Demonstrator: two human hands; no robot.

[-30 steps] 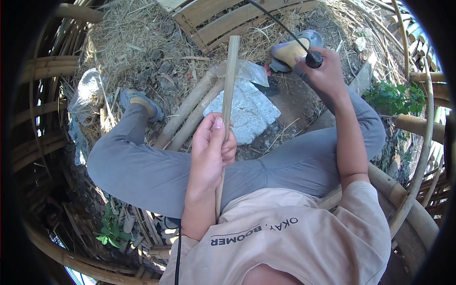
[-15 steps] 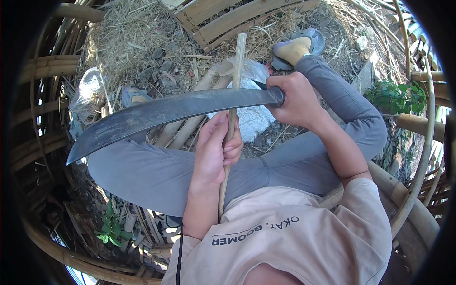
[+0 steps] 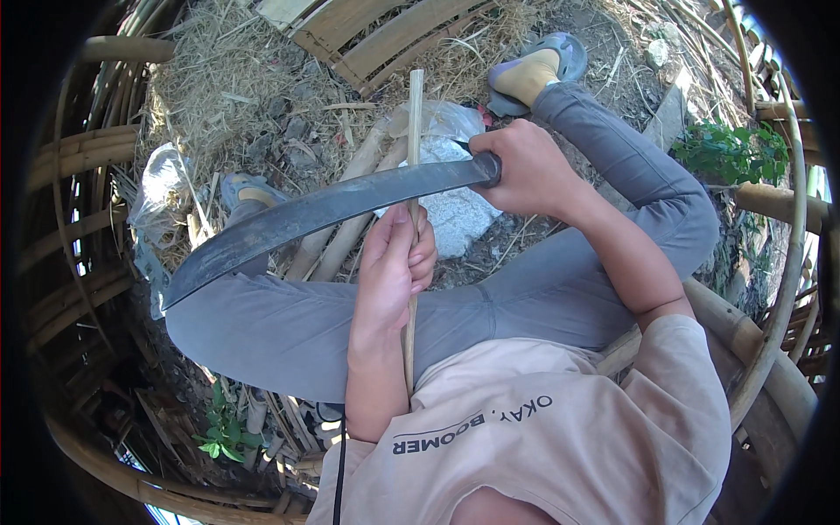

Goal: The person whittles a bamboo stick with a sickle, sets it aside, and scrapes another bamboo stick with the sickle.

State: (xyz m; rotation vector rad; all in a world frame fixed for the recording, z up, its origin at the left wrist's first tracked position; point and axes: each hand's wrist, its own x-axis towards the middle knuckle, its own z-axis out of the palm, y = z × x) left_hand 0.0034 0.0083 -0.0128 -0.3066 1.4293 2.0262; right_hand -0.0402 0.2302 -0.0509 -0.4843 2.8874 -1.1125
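Observation:
My left hand (image 3: 398, 254) is closed around a thin strip of bamboo or wood (image 3: 415, 114), which stands lengthwise with its lower end near my shirt. In my right hand (image 3: 529, 171) is the handle end of a long, curved machete (image 3: 324, 206); the grip itself is mostly hidden by my fingers. The dark blade reaches left across the strip, just above my left hand, and its tip hangs over my left knee. Where they cross, the blade covers the strip.
A pale rock (image 3: 455, 219) and bamboo poles (image 3: 350, 232) lie between my legs. Beyond are dry straw (image 3: 219, 96) and a slatted wooden panel (image 3: 394, 44). Clear plastic (image 3: 164, 188) lies at the left. Bamboo rails (image 3: 770, 376) surround me, with green plants (image 3: 731, 156) at the right.
The machete and my right hand have shifted a little left and toward me along the strip, the tip moving right and slightly down. The view has shifted slightly. Both grips stay the same.

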